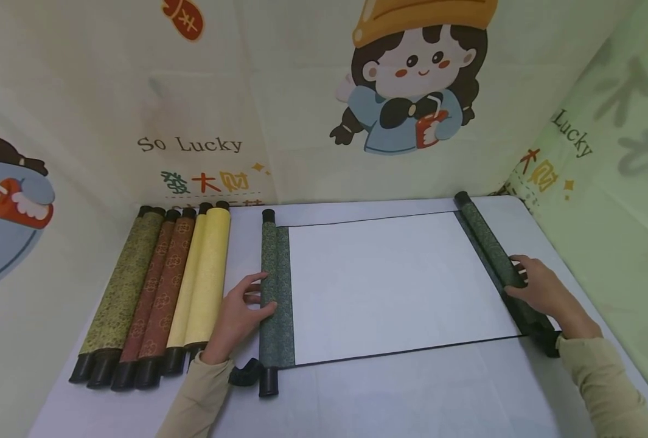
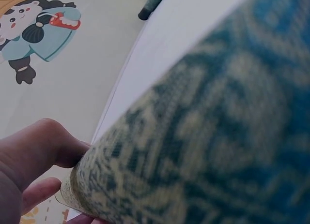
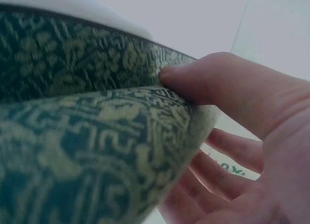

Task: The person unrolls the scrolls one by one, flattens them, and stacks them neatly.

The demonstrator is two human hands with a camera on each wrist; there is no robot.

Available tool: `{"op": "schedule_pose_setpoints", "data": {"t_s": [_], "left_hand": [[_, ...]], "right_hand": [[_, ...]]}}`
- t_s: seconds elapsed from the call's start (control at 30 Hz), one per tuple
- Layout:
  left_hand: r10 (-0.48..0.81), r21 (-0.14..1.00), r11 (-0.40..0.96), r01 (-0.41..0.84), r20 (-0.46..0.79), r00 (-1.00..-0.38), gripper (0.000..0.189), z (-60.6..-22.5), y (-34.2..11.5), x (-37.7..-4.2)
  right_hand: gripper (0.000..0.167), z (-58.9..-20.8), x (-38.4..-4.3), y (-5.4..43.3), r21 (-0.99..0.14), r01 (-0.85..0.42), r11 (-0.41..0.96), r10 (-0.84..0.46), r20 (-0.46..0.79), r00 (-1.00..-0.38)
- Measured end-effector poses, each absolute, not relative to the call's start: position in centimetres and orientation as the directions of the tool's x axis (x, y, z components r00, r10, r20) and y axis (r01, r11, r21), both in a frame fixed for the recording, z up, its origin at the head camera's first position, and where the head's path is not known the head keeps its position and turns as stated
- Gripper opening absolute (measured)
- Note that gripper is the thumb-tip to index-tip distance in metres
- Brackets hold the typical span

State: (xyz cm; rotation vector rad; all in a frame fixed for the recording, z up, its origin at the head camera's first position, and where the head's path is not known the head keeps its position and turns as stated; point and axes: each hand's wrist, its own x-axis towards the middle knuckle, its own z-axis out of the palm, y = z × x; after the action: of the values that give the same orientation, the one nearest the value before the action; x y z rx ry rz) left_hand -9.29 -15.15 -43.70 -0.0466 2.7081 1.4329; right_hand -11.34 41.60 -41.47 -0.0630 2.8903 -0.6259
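A scroll with green patterned fabric borders lies spread on the table, its blank white sheet between two rolled ends. My left hand holds the left roll, thumb and fingers about its outer side. At the other end my right hand grips the right roll, which lies at a slant. Up close in the right wrist view, the thumb presses on the patterned fabric and the other fingers sit under the roll. In the left wrist view the roll hides part of the fingers.
Left of the open scroll lie paired rolls in olive, reddish brown and yellow, side by side with black end knobs. A printed cloth hangs behind the white table, and another printed cloth stands along the right edge.
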Motion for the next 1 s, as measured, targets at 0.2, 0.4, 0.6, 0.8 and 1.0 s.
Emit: {"op": "schedule_pose_setpoints", "data": {"t_s": [0.2, 0.4, 0.6, 0.8, 1.0], "left_hand": [[0.003, 0.818, 0.572, -0.067, -0.083, -0.997, 0.061, -43.85, -15.21, -9.40], [0.003, 0.813, 0.579, -0.057, -0.073, -0.997, 0.061, -43.96, -15.20, -9.42], [-0.002, 0.813, 0.579, -0.066, -0.080, -0.997, 0.062, -43.93, -15.21, -9.38], [-0.006, 0.824, 0.561, -0.082, -0.095, -0.995, 0.069, -43.97, -15.23, -9.38], [0.001, 0.839, 0.540, -0.069, -0.083, -0.997, 0.071, -43.87, -15.24, -9.38]], "right_hand": [[0.072, -41.32, -11.47, 41.99, -0.410, 0.016, 0.912, -0.068, -0.190, -0.979], [0.072, -41.56, -11.60, 42.08, -0.398, 0.032, 0.917, -0.048, -0.189, -0.981], [0.071, -41.65, -11.58, 42.16, -0.382, 0.041, 0.923, -0.038, -0.198, -0.979], [0.069, -41.56, -11.30, 42.18, -0.347, 0.048, 0.936, -0.018, -0.183, -0.983], [0.066, -41.49, -11.15, 42.06, -0.344, 0.034, 0.938, -0.013, -0.132, -0.991]]}}
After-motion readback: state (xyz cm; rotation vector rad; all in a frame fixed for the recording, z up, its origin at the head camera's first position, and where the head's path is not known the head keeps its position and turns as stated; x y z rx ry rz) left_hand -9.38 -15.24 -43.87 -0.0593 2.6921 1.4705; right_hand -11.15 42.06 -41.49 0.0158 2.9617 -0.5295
